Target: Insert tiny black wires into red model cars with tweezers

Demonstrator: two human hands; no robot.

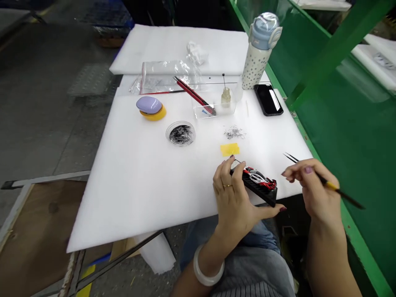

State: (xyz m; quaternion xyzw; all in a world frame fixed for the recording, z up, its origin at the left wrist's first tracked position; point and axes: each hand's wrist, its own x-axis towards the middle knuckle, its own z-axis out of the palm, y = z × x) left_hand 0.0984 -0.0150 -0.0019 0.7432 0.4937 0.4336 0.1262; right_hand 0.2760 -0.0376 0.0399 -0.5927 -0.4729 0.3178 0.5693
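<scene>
My left hand (236, 202) grips a black rectangular base (262, 194) by its ends, near the front edge of the white table. On that base sits a small red, white and black model race car (260, 178). To the right, my right hand (318, 185) is closed around tweezers (331, 185) with a yellow band; their thin tips point left, apart from the car. Just beyond the left fingertips lies a yellow sticky piece (229, 149). A loose pile of tiny dark slivers (235, 132) is behind it.
A round clear dish (181, 134) holds many fine black pieces. Behind it are a lilac-and-yellow oval case (151, 108), a clear tray (206, 115) with red tweezers (198, 97) and a small bottle (226, 98), a phone (268, 100) and a dotted flask (256, 62). A green partition (352, 123) borders the right.
</scene>
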